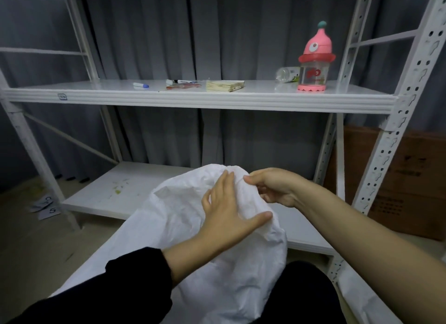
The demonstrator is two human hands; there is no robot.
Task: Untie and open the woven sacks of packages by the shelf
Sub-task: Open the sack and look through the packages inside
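Note:
A white woven sack (217,263) stands in front of me, its gathered top rising to the level of the lower shelf. My left hand (229,210) lies flat on the sack's upper part, fingers spread and straight, thumb pointing right. My right hand (270,186) pinches the bunched fabric at the sack's top between thumb and fingers. No tie or string is visible. Part of a second white sack (362,299) lies at the lower right.
A white metal shelf rack (193,99) stands right behind the sack. Its upper board holds a pink bottle (313,63), a notepad (224,85), pens (183,83) and a marker (141,85). A cardboard box (398,183) sits at the right. Paper scraps (47,206) lie on the floor left.

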